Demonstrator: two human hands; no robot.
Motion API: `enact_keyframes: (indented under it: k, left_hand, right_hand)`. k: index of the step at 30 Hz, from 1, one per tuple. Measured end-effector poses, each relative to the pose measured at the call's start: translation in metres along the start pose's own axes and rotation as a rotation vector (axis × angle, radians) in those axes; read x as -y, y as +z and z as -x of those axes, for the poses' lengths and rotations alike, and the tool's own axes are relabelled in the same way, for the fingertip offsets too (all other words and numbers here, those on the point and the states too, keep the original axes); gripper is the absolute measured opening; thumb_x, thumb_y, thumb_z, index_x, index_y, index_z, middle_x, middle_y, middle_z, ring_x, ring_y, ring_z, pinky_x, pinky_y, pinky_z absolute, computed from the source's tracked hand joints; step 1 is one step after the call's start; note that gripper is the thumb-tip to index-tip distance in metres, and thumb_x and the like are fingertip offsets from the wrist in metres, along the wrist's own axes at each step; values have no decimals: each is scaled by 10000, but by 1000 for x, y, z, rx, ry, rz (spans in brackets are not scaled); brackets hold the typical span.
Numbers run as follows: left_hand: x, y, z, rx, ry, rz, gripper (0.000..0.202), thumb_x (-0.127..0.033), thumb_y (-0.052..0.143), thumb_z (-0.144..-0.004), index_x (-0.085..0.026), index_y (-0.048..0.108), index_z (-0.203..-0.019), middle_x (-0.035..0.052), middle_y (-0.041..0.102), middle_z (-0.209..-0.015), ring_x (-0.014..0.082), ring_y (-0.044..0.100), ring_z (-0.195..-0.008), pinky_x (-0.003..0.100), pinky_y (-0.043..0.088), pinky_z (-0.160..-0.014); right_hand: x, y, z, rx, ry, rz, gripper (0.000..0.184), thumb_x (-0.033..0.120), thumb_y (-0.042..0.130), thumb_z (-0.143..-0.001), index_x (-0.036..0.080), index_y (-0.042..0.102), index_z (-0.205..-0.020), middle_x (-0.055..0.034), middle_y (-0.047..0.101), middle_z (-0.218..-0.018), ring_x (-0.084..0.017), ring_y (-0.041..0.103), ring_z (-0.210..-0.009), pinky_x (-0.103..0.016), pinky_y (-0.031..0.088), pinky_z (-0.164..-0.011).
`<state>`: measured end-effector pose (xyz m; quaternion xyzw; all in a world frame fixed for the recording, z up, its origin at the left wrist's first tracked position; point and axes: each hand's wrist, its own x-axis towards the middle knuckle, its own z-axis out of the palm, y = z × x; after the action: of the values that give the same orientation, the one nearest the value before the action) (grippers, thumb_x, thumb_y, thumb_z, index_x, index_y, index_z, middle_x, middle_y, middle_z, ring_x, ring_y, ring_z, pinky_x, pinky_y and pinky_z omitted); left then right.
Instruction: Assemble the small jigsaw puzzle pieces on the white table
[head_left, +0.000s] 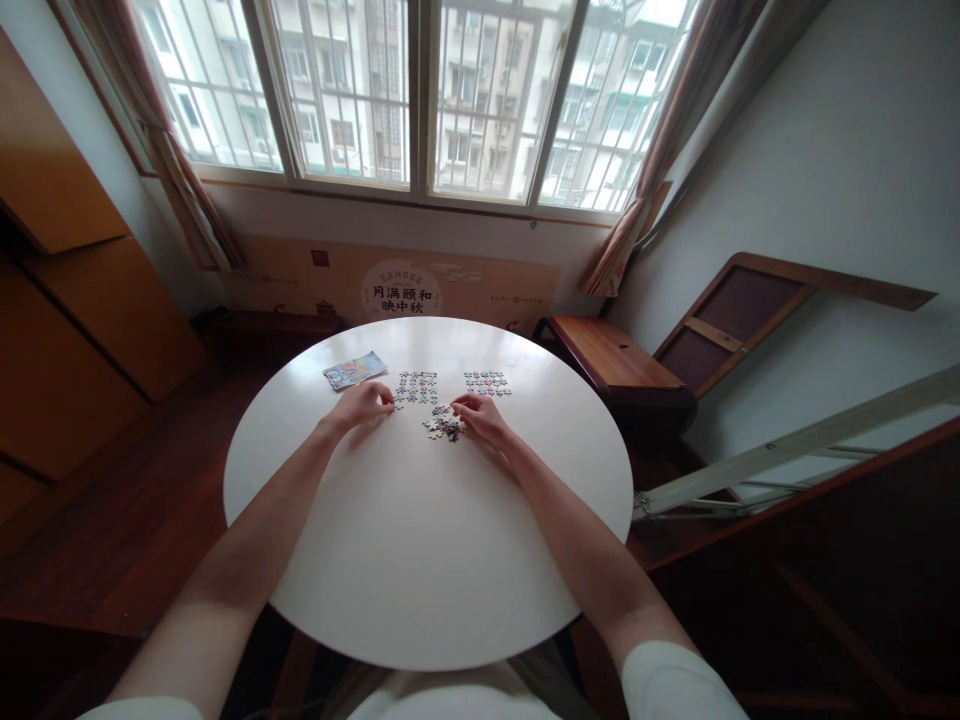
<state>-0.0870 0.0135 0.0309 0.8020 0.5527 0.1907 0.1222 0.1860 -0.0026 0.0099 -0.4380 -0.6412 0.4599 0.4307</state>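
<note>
On the round white table (420, 560), small jigsaw pieces are sorted into a left group of rows (418, 388) and a right group of rows (487, 383). A loose heap of puzzle pieces (444, 428) lies nearer to me, between the two hands. My left hand (364, 402) is closed in a pinch on a puzzle piece at the near left corner of the left group. Pinched as well, my right hand (484, 415) has its fingertips on a puzzle piece at the heap's upper right edge. Fingers hide most of both pieces.
A colourful picture sheet (355, 371) lies on the table beyond my left hand. Past the table's right rim stand a wooden bench (619, 352) and a leaning wooden frame (724, 320). A printed cardboard panel (300, 280) rests under the barred window (420, 100).
</note>
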Motion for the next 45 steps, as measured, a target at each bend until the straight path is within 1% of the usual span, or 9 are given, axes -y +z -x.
enact_keyframes:
  k: [8,12,15,20,23,26,31,39,45]
  left_hand:
    - [1,-1,1,2,-5,20,189,-370,609,-681,-221,699,-753,7,680,-822,154,583,-711,216,364,-589]
    - [-4,-3,0,-74,-3,35,234,-395,578,-720,-206,696,-792,18,675,-787,147,580,-668,221,367,-567]
    - [-13,-1,-2,-117,68,62,268,-413,554,-747,-189,690,-804,24,666,-747,139,577,-636,223,384,-574]
    - [-33,12,-1,77,164,213,338,-421,522,-787,-170,664,-963,5,643,-646,100,534,-484,214,396,-552]
    - [-43,20,2,150,190,236,390,-431,532,-783,-168,646,-1046,-12,609,-561,105,522,-479,211,382,-545]
    - [-48,23,3,145,180,195,422,-456,543,-765,-165,656,-1048,-15,582,-537,102,488,-485,205,334,-506]
    - [-50,21,4,157,222,159,373,-478,519,-763,-180,707,-887,-19,544,-528,86,434,-487,204,273,-486]
    - [-50,20,4,154,221,143,367,-467,507,-770,-184,707,-894,-22,541,-524,86,413,-475,212,260,-485]
    - [-51,24,4,113,217,170,381,-451,485,-797,-184,689,-977,-16,576,-527,104,476,-487,209,331,-530]
  right_hand:
    - [-1,0,0,-4,7,-2,275,388,622,-682,135,624,-790,-24,616,-632,-95,514,-539,-204,384,-491]
    - [1,0,0,-8,18,-3,273,389,627,-676,139,627,-786,-24,618,-627,-101,526,-547,-202,385,-488]
    - [2,1,1,-1,22,-6,279,393,631,-671,140,631,-789,-24,619,-627,-101,529,-545,-206,390,-494]
    - [1,-4,-2,20,-24,1,264,357,639,-669,134,642,-811,-26,622,-654,-97,523,-555,-214,411,-519]
    - [4,-15,-2,34,1,96,262,341,662,-653,131,659,-809,-29,619,-648,-103,521,-560,-209,397,-501]
    - [8,-26,-1,100,33,204,252,302,700,-620,126,682,-800,-36,624,-653,-115,536,-578,-211,394,-503]
    - [13,-32,3,239,70,293,247,238,736,-580,134,702,-802,-18,608,-605,-109,522,-527,-209,379,-477]
    - [12,-29,2,220,55,472,151,156,723,-558,162,720,-708,-15,617,-615,-105,513,-489,-216,369,-468]
    - [11,-34,2,212,77,556,77,177,704,-569,159,703,-644,-18,610,-606,-118,523,-520,-214,366,-468]
